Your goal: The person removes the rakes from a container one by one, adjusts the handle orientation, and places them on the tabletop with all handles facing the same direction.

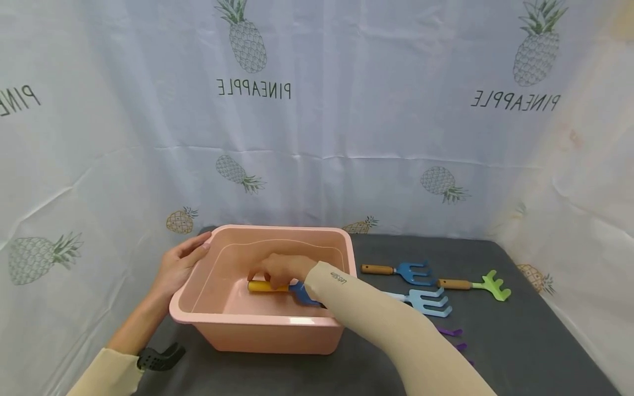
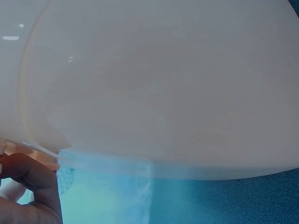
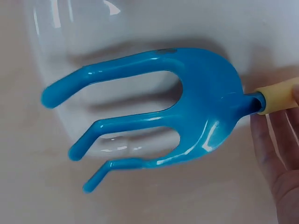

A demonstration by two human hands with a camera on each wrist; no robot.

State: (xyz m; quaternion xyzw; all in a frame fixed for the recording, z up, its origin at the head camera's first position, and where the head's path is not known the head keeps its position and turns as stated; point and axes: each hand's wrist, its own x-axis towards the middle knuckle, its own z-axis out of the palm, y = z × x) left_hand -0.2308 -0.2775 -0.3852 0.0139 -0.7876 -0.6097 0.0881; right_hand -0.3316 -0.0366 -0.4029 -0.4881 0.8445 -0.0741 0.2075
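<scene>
A pink plastic basin stands on the dark table. My left hand grips its left rim, thumb on the inner side; the left wrist view shows the curled fingers at the rim beside the basin's pale wall. Inside the basin, my right hand holds a hand rake by its yellow handle. The rake's blue three-pronged head points right in the head view, low over the basin floor, partly hidden by the right sleeve. Whether it touches the floor I cannot tell.
Right of the basin lie more hand rakes: a blue one and a green one with wooden handles, a light blue one, and purple prongs half hidden by my sleeve. A pineapple-print curtain surrounds the table.
</scene>
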